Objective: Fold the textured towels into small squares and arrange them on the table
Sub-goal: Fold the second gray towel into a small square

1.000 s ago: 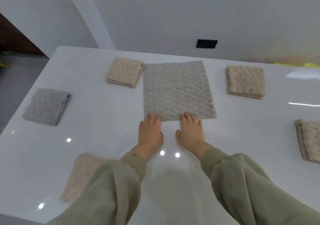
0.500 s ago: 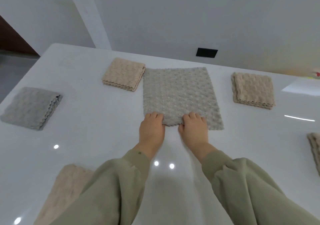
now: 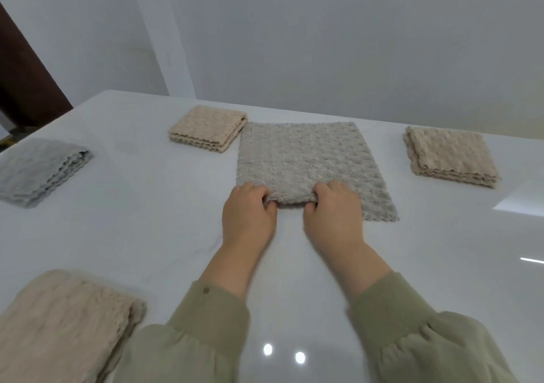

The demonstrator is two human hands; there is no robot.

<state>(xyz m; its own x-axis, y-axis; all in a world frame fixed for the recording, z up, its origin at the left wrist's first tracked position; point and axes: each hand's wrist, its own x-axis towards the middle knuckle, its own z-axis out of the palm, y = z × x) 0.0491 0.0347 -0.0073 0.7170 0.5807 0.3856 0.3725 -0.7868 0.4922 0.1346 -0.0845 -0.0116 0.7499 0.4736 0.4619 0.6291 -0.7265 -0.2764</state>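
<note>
Head view: my left hand (image 3: 248, 216) and right hand (image 3: 334, 216) curl their fingers (image 3: 256, 191) around the near edge of the gray towel (image 3: 306, 153).

We are in a bare, plain indoor room, though we cannot tell of what kind. A glossy white table (image 3: 147, 206) shows bright light spots (image 3: 268, 349). Blank white walls (image 3: 323, 44) rise behind the table, and a dark brown panel (image 3: 23, 88) stands beyond its left corner.

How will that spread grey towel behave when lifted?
Probably floppy: the grey towel bunches where the left hand and right hand pinch its near edge. Likely light, being one thin layer; it may slide on the glossy table.
</note>
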